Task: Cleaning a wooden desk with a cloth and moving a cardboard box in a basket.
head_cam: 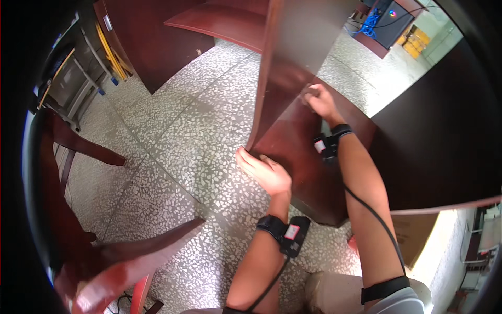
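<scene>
A reddish-brown wooden furniture piece stands before me, with a glossy upright panel [288, 70] rising from a lower board [290, 137]. My left hand [268, 172] is at the lower front corner of that panel, its fingers stretched along the outer side and the thumb apart from them. Farther in, my right hand [321, 102] has curled fingers close to the panel's face. Something small and brown shows at those fingers, too unclear to name. Each wrist wears a black strap with a small cabled device, one on the left [294, 235] and one on the right [326, 147].
Wooden chair legs [153, 239] reach in from the left over the speckled terrazzo floor [184, 129]. Another reddish-brown cabinet [153, 43] stands at the back. A dark panel [435, 137] rises at right, near a cardboard box [415, 231]. Blue cables [368, 25] hang beyond.
</scene>
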A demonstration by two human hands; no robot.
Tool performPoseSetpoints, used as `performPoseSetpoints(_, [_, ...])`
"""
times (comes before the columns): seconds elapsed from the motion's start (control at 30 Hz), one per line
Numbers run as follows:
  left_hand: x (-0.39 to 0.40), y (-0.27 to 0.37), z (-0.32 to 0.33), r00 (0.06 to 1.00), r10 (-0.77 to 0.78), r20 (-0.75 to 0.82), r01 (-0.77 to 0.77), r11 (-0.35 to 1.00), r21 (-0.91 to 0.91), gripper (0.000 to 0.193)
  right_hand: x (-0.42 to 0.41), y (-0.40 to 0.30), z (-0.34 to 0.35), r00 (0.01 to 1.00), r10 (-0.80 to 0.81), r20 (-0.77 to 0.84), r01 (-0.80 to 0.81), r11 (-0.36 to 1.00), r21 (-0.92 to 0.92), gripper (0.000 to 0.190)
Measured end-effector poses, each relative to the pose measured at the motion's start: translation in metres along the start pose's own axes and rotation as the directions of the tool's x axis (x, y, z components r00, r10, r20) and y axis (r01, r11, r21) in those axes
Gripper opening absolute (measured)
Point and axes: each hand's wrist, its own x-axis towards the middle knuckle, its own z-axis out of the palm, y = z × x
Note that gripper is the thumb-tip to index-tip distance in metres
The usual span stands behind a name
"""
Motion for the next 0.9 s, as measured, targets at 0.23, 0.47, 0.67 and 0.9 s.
performPoseSetpoints(0.23, [0.011,-0.046,-0.031,0.949,0.145,0.279,-0.036,0.931,-0.364,0.053,-0.088,-0.029,0.047,0.992,-0.010,0.123,-0.007,0.991,0.131,0.021])
performPoseSetpoints(0.47, [0.011,-0.087,-0.134,0.872,0.154,0.464,-0.190,0.981,0.032,0.034,-0.166,-0.095,0.077,0.959,-0.106,0.262,0.063,0.984,0.165,0.015])
performPoseSetpoints(0.67, [0.047,-0.074,-0.174,0.893,0.210,0.398,-0.261,0.962,0.077,0.024,-0.182,-0.093,0.135,0.799,0.053,0.600,-0.360,0.841,0.405,0.017])
performPoseSetpoints(0.9, [0.039,-0.039,-0.152,0.911,0.249,0.329,-0.276,0.960,0.038,0.022,-0.070,-0.111,0.082,0.508,0.049,0.860,-0.620,0.714,0.326,0.011])
